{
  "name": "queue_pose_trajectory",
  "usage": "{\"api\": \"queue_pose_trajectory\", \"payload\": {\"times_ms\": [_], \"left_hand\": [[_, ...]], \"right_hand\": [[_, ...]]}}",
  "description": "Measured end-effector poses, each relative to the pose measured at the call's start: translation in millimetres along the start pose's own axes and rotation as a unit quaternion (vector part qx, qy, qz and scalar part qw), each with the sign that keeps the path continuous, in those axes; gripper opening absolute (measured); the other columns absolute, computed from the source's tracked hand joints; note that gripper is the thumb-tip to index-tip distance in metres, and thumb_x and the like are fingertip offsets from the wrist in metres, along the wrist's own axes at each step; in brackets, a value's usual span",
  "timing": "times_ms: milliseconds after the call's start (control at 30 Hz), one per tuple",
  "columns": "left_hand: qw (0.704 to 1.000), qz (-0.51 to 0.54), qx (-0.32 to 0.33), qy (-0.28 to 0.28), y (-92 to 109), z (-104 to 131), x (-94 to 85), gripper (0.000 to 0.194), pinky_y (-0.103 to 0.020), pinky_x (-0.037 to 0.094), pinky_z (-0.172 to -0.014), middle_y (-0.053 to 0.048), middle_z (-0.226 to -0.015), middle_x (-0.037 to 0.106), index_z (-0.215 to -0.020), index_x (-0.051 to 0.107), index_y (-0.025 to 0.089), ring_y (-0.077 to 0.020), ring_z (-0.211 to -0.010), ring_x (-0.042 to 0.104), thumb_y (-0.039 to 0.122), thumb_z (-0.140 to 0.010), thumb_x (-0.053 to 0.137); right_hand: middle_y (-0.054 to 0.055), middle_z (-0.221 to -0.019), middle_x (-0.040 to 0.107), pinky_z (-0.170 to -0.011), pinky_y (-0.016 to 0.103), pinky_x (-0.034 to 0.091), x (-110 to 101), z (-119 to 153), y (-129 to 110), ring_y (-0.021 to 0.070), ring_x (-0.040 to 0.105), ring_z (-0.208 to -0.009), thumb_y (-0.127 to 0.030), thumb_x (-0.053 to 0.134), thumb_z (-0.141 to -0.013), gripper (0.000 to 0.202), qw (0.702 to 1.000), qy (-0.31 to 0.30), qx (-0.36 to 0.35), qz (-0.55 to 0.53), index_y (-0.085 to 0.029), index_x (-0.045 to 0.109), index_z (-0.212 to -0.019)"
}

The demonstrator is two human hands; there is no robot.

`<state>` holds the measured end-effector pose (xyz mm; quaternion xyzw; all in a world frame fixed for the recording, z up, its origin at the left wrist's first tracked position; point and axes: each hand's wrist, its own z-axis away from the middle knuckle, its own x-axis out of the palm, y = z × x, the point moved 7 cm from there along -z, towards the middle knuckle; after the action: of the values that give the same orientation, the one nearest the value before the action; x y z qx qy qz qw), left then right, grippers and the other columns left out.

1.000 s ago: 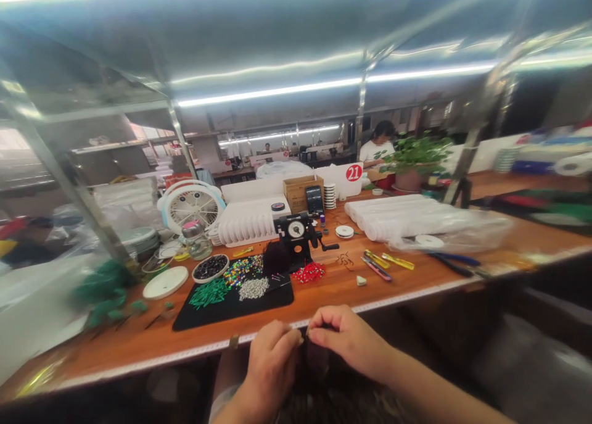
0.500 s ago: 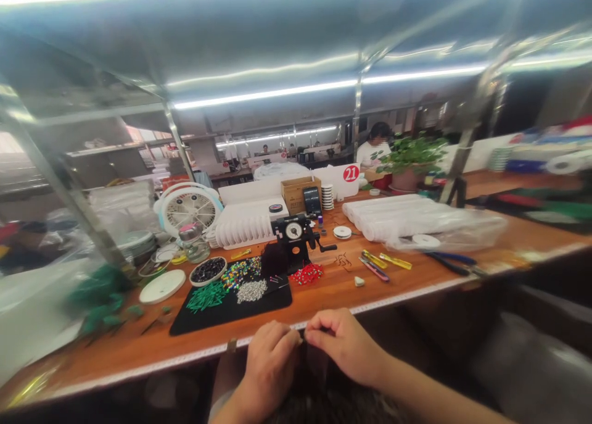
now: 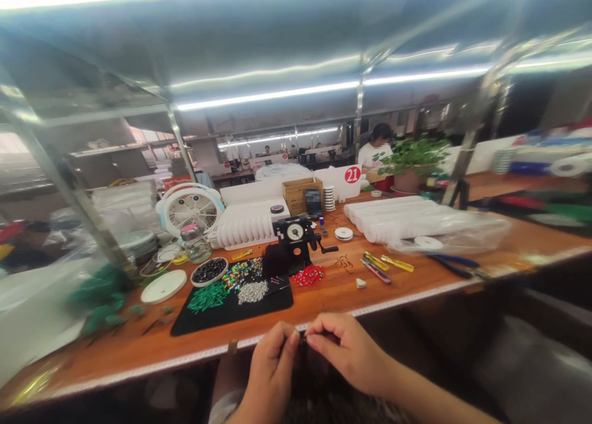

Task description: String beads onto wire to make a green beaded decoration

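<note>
My left hand (image 3: 274,365) and my right hand (image 3: 350,352) are close together just below the table's front edge. Thumb and fingers are pinched on both, and the fingertips nearly meet around something small and dark that I cannot make out. Beyond them on the table (image 3: 324,300) lies a black mat (image 3: 272,302) with green pieces (image 3: 208,297), silver pieces (image 3: 253,292) and multicoloured beads (image 3: 238,274). Red beads (image 3: 308,276) lie at the mat's right edge. Behind them stands a black machine (image 3: 296,231) with a dial and a crank.
A white fan (image 3: 193,212), a glass jar (image 3: 198,245) and a bowl of black pieces (image 3: 209,271) stand left. To the right are wrapped white rolls (image 3: 398,217), yellow-handled tools (image 3: 387,262), a cutter (image 3: 375,271) and pliers (image 3: 457,263). A person (image 3: 377,152) sits beyond.
My left hand has turned slightly, with its thumb now more upright against the index finger. My right hand has barely moved. The whole view has shifted very slightly.
</note>
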<state>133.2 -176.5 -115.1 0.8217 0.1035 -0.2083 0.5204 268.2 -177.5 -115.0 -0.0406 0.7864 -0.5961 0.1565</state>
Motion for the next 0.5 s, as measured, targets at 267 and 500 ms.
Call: {"api": "queue_pose_trajectory", "payload": {"times_ms": [267,500], "left_hand": [[1.0,-0.022,0.009,-0.01,-1,1,2.6,0.033,-0.022,0.036,-0.054,0.001,-0.062,0.051,-0.068,0.051,0.018,-0.0129,-0.057,0.045,0.039,-0.092,0.043],[0.99,-0.089,0.11,0.017,3,2,1.6,0.029,-0.02,0.035,-0.051,0.003,-0.059,0.048,-0.066,0.046,0.019,-0.0118,-0.053,0.043,0.032,-0.092,0.043]], "right_hand": [[0.001,-0.06,0.062,-0.057,0.022,0.041,-1,-1,2,0.0128,0.054,-0.058,-0.025,0.058,-0.08,0.02,0.999,0.006,0.007,-0.039,-0.014,0.067,-0.066],[0.001,-0.055,0.063,-0.054,0.023,0.041,2,-4,10,0.013,0.055,-0.053,-0.027,0.061,-0.076,0.019,0.995,-0.011,0.053,-0.078,-0.014,0.07,-0.064]]}}
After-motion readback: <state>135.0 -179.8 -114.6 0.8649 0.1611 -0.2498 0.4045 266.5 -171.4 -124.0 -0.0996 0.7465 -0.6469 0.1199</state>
